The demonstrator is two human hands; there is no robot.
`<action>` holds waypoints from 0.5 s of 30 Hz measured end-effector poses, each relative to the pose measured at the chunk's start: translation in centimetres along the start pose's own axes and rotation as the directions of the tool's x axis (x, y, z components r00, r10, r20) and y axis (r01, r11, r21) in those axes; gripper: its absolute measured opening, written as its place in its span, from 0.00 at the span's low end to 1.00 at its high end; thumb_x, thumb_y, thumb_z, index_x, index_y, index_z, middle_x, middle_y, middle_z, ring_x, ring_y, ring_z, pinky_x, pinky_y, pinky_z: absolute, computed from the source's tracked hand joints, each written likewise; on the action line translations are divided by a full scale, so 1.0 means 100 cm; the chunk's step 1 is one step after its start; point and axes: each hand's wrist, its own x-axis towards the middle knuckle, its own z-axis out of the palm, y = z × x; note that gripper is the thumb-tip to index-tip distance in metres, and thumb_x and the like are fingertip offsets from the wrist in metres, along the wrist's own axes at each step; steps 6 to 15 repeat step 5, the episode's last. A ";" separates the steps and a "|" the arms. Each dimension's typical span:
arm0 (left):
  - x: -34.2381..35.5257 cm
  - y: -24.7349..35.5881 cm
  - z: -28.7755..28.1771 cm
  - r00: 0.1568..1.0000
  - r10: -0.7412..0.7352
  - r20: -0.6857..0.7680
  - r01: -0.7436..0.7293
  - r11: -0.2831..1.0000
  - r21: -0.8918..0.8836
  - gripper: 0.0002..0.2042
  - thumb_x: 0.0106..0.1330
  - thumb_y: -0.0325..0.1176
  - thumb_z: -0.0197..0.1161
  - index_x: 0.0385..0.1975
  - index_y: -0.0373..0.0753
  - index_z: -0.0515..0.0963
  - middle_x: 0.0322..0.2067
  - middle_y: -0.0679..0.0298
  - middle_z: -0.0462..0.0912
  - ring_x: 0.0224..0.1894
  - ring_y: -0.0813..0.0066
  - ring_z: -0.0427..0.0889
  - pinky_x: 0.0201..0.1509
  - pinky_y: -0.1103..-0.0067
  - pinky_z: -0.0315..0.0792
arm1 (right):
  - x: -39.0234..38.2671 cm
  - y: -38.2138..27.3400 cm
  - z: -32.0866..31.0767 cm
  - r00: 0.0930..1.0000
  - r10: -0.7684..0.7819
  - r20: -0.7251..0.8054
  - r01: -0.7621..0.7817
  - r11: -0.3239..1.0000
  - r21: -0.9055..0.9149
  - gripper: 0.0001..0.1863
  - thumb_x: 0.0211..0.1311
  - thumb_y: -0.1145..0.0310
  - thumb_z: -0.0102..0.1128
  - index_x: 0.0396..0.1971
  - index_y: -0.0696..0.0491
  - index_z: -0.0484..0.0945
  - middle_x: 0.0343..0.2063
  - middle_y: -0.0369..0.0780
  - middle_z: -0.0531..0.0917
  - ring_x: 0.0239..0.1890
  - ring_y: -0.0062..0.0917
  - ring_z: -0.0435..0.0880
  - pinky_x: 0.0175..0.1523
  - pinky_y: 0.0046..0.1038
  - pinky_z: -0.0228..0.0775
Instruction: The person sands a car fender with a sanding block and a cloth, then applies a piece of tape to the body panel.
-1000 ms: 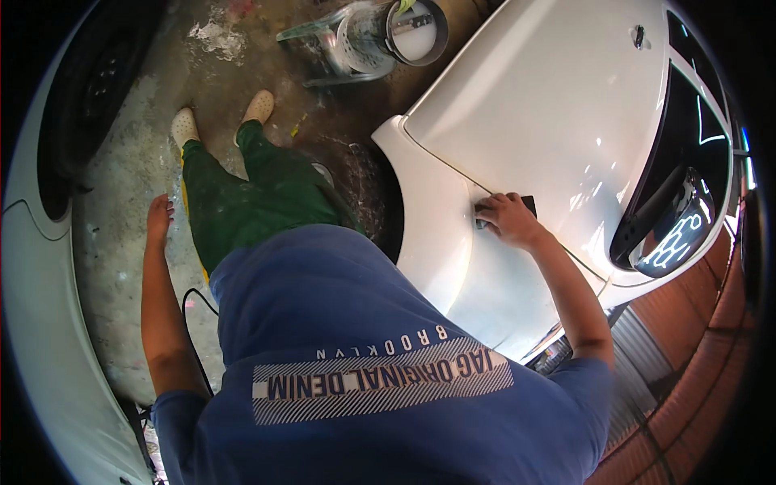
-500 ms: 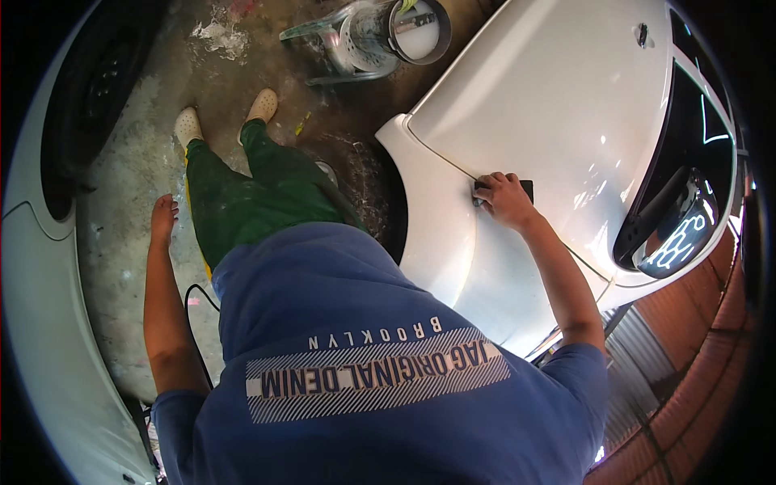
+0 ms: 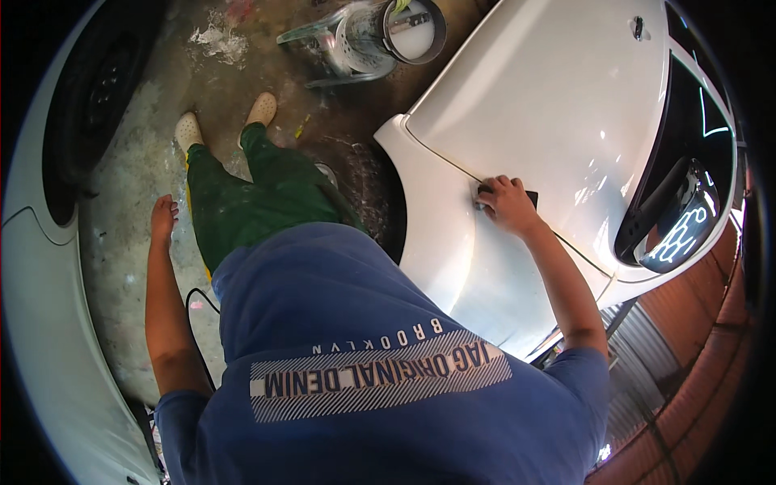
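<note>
My right hand (image 3: 511, 207) grips a dark rectangular block (image 3: 531, 199) and presses it flat on the white car's fender (image 3: 440, 194), beside the panel seam. Its fingers curl over the block, hiding most of it. Pale wet-looking streaks show on the paint near the fingertips. My left hand (image 3: 164, 213) hangs at my side over the concrete floor, holding nothing, its fingers loosely bent and apart.
A bucket (image 3: 414, 32) of cloudy liquid rests on a translucent plastic stool (image 3: 356, 48) ahead. To the right are the car's side mirror (image 3: 677, 218) and dark window. Another pale car (image 3: 40, 307) stands close on my left. A black hose (image 3: 194, 293) runs beside me.
My right hand and the block have slid slightly to the right and nearer on the fender. The left hand stays hanging in the same place.
</note>
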 end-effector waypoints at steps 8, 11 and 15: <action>0.014 -0.017 -0.009 0.994 -0.036 0.100 0.030 0.998 0.058 0.27 0.73 0.58 0.54 0.61 0.44 0.72 0.50 0.61 0.82 0.49 0.66 0.80 0.51 0.68 0.74 | -0.002 -0.005 0.002 0.997 0.024 0.080 -0.021 0.999 -0.031 0.15 0.57 0.62 0.67 0.46 0.40 0.84 0.57 0.39 0.76 0.60 0.33 0.72 0.63 0.44 0.65; 0.014 -0.017 -0.009 0.994 -0.036 0.100 0.030 0.998 0.058 0.27 0.73 0.58 0.54 0.61 0.44 0.72 0.50 0.61 0.82 0.49 0.66 0.80 0.51 0.68 0.74 | -0.002 -0.005 0.002 0.997 0.024 0.080 -0.021 0.999 -0.031 0.15 0.57 0.62 0.67 0.46 0.40 0.84 0.57 0.39 0.76 0.60 0.33 0.72 0.63 0.44 0.65; 0.014 -0.017 -0.009 0.994 -0.036 0.100 0.030 0.998 0.058 0.27 0.73 0.58 0.54 0.61 0.44 0.72 0.50 0.61 0.82 0.49 0.66 0.80 0.51 0.68 0.74 | -0.002 -0.005 0.002 0.997 0.024 0.080 -0.021 0.999 -0.031 0.15 0.57 0.62 0.67 0.46 0.40 0.84 0.57 0.39 0.76 0.60 0.33 0.72 0.63 0.44 0.65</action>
